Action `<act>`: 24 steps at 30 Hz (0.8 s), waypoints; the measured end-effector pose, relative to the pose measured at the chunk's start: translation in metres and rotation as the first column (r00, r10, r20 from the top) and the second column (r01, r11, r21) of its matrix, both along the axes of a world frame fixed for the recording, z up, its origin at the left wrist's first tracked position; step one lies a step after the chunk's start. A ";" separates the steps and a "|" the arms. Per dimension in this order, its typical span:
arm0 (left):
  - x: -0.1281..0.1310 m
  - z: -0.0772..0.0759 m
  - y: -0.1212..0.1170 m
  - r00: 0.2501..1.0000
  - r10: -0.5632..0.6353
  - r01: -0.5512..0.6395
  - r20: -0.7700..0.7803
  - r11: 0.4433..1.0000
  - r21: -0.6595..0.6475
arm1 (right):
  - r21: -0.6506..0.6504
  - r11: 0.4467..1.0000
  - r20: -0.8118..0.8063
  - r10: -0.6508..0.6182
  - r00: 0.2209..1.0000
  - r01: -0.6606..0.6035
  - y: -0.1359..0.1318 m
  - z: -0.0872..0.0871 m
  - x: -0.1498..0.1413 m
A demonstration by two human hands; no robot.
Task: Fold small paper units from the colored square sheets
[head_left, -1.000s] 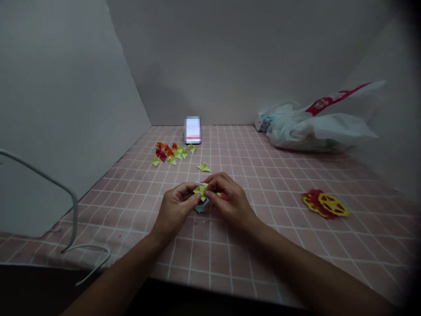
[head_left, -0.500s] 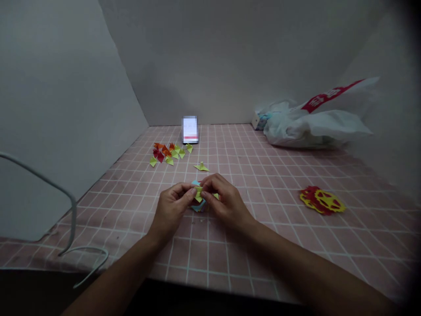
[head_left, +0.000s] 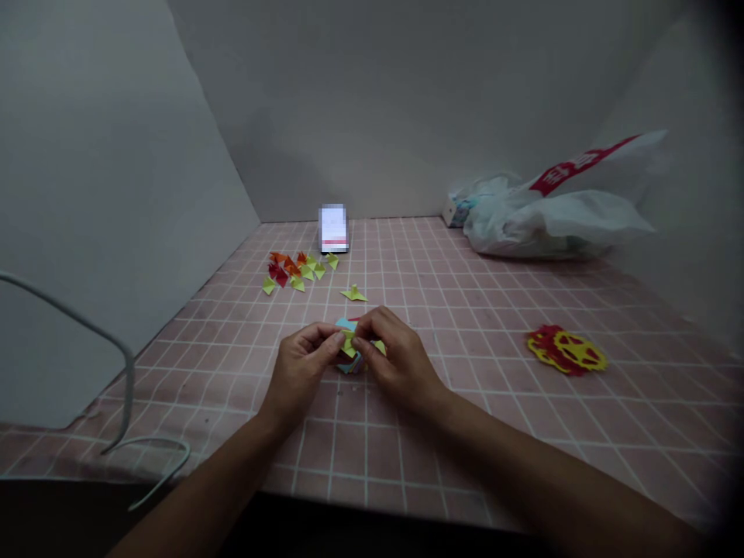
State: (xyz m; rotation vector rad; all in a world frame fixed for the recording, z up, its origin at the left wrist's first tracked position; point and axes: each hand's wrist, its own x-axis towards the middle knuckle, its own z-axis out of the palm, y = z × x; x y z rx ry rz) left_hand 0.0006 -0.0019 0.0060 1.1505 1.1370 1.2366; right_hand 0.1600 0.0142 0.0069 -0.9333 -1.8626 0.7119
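One yellow paper (head_left: 349,345) | left hand (head_left: 299,364), right hand (head_left: 400,355): fingers (head_left: 335,340) pinching it | more covered than earlier

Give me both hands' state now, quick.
Left hand: closed, holding the yellow paper.
Right hand: closed, fingertips pinching the same yellow paper.

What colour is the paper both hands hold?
The paper is yellow, best seen in the head view.

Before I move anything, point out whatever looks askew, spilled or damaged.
I see no clear spill or damage. The pale cord trails past the near edge of the cloth, and one yellow folded piece lies apart from the paper cluster, so both look stray.
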 end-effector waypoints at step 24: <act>0.001 -0.001 0.001 0.998 0.036 -0.035 0.050 0.999 -0.021 | -0.238 0.971 -0.231 -0.043 0.972 -0.014 0.006 -0.005 0.001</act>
